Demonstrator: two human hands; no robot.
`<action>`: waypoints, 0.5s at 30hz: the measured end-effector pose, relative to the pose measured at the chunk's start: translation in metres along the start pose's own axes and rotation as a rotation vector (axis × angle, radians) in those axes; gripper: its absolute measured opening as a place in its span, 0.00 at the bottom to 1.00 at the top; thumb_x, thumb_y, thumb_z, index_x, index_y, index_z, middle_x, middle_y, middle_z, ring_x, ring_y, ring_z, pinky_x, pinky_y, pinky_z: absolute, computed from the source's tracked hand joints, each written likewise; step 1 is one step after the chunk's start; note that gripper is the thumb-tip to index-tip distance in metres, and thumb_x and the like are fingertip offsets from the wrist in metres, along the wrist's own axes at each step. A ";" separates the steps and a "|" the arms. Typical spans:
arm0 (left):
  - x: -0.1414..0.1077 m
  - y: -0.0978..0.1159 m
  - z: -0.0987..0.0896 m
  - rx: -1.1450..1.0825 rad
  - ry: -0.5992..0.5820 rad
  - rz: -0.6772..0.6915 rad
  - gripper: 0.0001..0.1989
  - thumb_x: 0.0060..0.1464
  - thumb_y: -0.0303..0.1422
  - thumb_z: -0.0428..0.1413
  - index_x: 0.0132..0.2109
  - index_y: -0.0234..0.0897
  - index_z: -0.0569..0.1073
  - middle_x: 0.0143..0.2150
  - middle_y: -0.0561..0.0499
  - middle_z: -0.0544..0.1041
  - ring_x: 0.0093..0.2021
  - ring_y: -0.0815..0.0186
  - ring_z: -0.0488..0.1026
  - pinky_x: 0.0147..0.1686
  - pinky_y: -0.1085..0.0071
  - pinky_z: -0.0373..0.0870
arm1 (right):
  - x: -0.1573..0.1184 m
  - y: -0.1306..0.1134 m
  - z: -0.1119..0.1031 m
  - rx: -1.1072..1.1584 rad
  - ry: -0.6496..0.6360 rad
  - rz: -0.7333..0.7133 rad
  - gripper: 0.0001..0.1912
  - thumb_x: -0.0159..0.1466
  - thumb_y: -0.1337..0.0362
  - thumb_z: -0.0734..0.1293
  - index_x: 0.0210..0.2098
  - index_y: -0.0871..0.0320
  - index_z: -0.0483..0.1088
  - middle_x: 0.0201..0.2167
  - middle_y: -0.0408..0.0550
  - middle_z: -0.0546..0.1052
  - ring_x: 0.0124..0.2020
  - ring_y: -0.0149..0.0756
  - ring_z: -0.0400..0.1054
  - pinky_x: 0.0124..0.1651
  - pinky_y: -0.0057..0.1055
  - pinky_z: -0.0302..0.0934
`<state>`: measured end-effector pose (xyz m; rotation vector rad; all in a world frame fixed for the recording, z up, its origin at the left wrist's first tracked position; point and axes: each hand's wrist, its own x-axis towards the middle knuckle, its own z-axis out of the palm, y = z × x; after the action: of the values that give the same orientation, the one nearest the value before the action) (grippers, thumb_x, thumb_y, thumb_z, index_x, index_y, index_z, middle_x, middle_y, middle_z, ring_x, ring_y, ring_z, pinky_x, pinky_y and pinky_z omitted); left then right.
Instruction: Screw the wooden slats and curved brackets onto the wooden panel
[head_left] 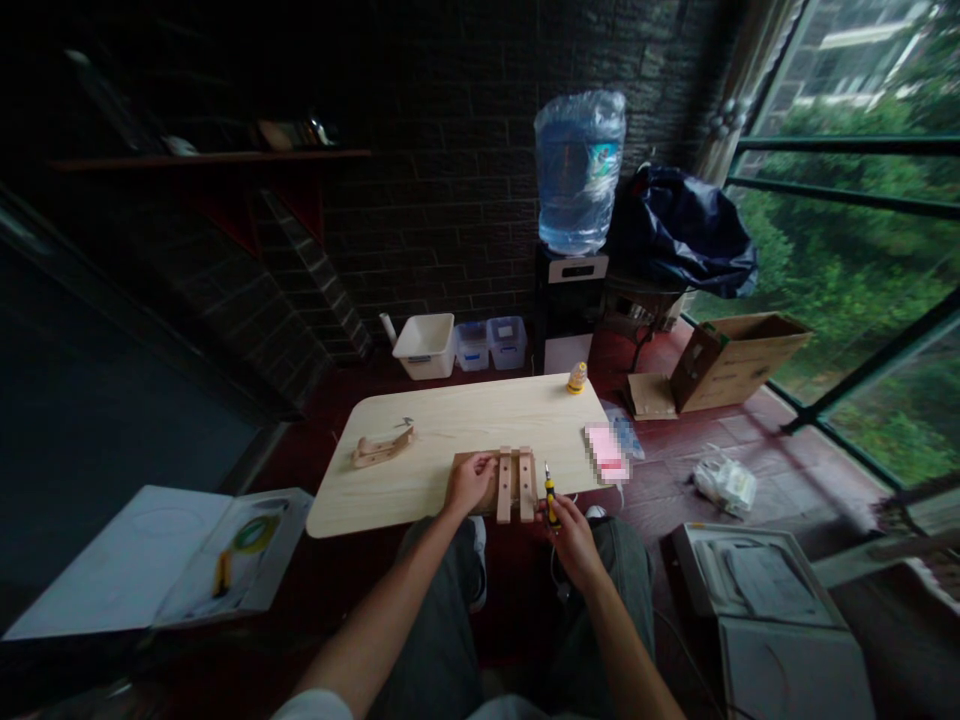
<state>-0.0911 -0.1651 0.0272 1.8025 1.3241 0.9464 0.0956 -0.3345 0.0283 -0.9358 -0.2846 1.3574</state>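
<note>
A wooden piece with two parallel slats [505, 488] lies at the front edge of the light wooden table [427, 405]. My left hand [471, 480] rests on the left part of this piece, its fingers bent; whether they pinch anything small is hidden. Just right of the slats, my right hand [571, 535] is closed around a yellow and black screwdriver [551, 503], whose metal tip points up and away from me. Another wooden part [382, 449] lies on the table's left side, with a small dark metal item [405, 422] behind it.
A yellow-capped bottle [577, 378] stands at the table's back right corner, and a pink item [606, 452] lies at its right edge. Open boxes flank me at left [255, 550] and right [750, 575]. Behind the table are plastic bins [425, 347] and a water dispenser [574, 290].
</note>
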 end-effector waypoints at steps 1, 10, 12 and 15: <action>0.002 -0.003 -0.007 0.006 0.014 -0.003 0.15 0.63 0.42 0.53 0.46 0.38 0.78 0.43 0.46 0.83 0.41 0.62 0.81 0.44 0.65 0.78 | 0.000 0.000 0.000 0.004 -0.004 -0.002 0.17 0.54 0.54 0.77 0.40 0.52 0.75 0.37 0.46 0.80 0.35 0.37 0.74 0.37 0.33 0.66; 0.022 -0.022 -0.048 0.086 0.003 0.011 0.15 0.58 0.45 0.55 0.41 0.40 0.80 0.45 0.46 0.83 0.49 0.57 0.79 0.55 0.60 0.72 | -0.010 0.017 0.012 0.050 0.052 0.035 0.18 0.55 0.49 0.73 0.36 0.52 0.68 0.30 0.40 0.74 0.29 0.35 0.70 0.31 0.32 0.65; 0.019 -0.022 -0.049 0.086 0.003 0.013 0.15 0.58 0.45 0.55 0.41 0.40 0.80 0.45 0.47 0.83 0.48 0.57 0.79 0.55 0.60 0.72 | -0.012 0.019 0.016 0.036 0.063 0.015 0.19 0.55 0.47 0.73 0.37 0.52 0.67 0.32 0.42 0.75 0.31 0.37 0.72 0.33 0.33 0.66; 0.013 -0.019 -0.048 0.076 0.024 0.016 0.15 0.59 0.45 0.55 0.41 0.40 0.79 0.45 0.47 0.83 0.49 0.58 0.79 0.55 0.61 0.72 | -0.012 0.017 0.018 0.011 0.087 0.005 0.21 0.54 0.45 0.72 0.37 0.51 0.67 0.33 0.43 0.76 0.32 0.39 0.72 0.33 0.34 0.66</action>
<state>-0.1389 -0.1428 0.0365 1.8669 1.3793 0.9402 0.0685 -0.3396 0.0310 -0.9844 -0.2087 1.3182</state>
